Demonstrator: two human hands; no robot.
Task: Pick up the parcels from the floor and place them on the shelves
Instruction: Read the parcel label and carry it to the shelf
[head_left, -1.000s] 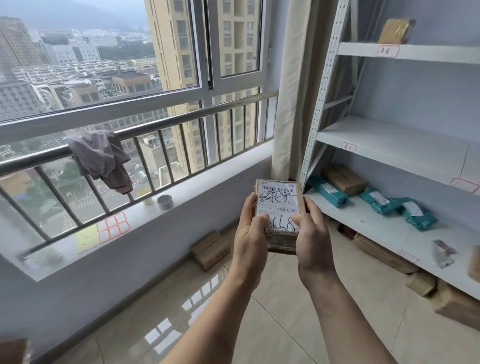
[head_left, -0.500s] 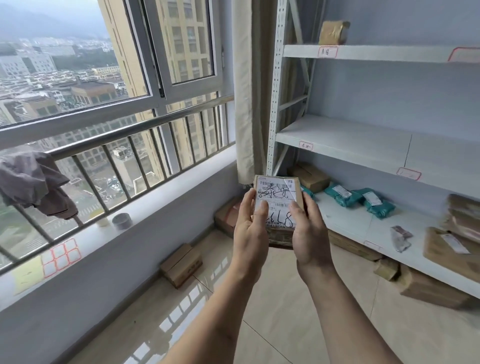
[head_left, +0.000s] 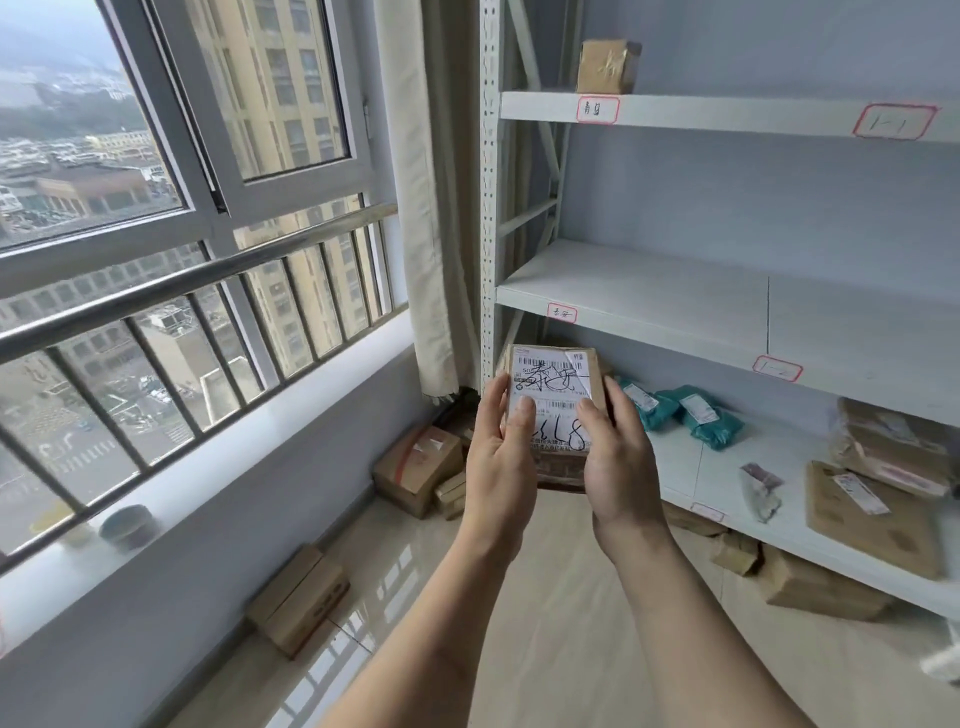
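Observation:
I hold a small brown parcel (head_left: 551, 387) with a white shipping label and black handwriting in front of me, label facing up. My left hand (head_left: 501, 457) grips its left side and my right hand (head_left: 615, 462) grips its right side, thumbs on the label. Behind it stands a white metal shelf unit (head_left: 649, 291). Its middle shelf is bare, with a small red-framed tag on its front edge. On the floor lie more cardboard parcels (head_left: 415, 467) in the corner and another box (head_left: 301, 597) by the wall.
The lower shelf carries teal bags (head_left: 696, 415), a small clear packet (head_left: 758, 488) and brown flat parcels (head_left: 872, 514). A taped box (head_left: 608, 67) sits on the top shelf. Boxes (head_left: 810, 582) lie under the shelf. A window with a railing (head_left: 197, 280) and sill runs along the left.
My view has turned right and moved closer to the shelf unit. The parcel stays gripped in both hands, now nearer the shelf's left end.

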